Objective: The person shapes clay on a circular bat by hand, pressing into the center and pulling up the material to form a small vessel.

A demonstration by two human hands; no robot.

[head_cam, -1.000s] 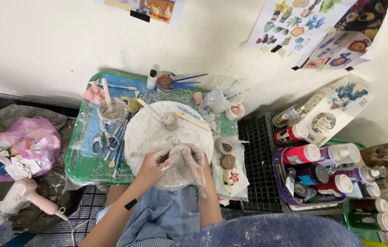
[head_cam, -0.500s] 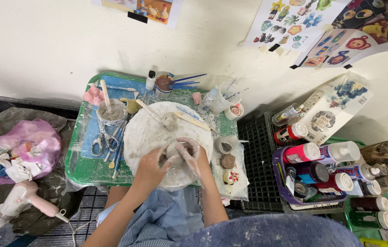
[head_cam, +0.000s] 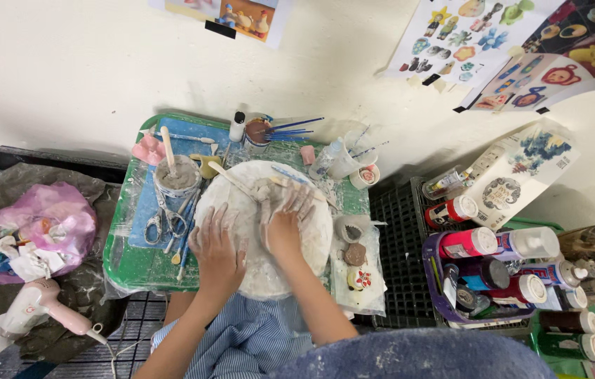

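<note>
Clay (head_cam: 262, 191), a small pale lump, sits on the far part of our round white board (head_cam: 311, 245), which rests on the green tray (head_cam: 129, 260); the lump is too smeared for us to tell a long axis or which way it points. Our left hand (head_cam: 217, 245) lies flat on the near-left of the board, fingers spread wide and holding nothing. Our right hand (head_cam: 285, 223) presses palm down just right of the lump, fingers splayed toward the wall, gripping nothing that we can see. Both are coated in pale slip. Beside the board on the right we count three small round pieces on a plastic sheet: a grey one (head_cam: 349, 230), a brown one (head_cam: 355, 254) and a white one with red dots (head_cam: 360, 279). On the left, one pair of scissors (head_cam: 156, 226) lies among modelling tools, and beyond them one slip-filled cup (head_cam: 177, 175) holds a wooden stick. Two long tools cross the board's far edge just behind the lump, close to our right fingertips. Farther back stand a brush pot (head_cam: 258, 133) and a clear cup (head_cam: 336, 160). Well off left lies one pink hair dryer (head_cam: 38, 309); off right, a purple basket (head_cam: 445, 302) of paint bottles, their number unclear.
</note>
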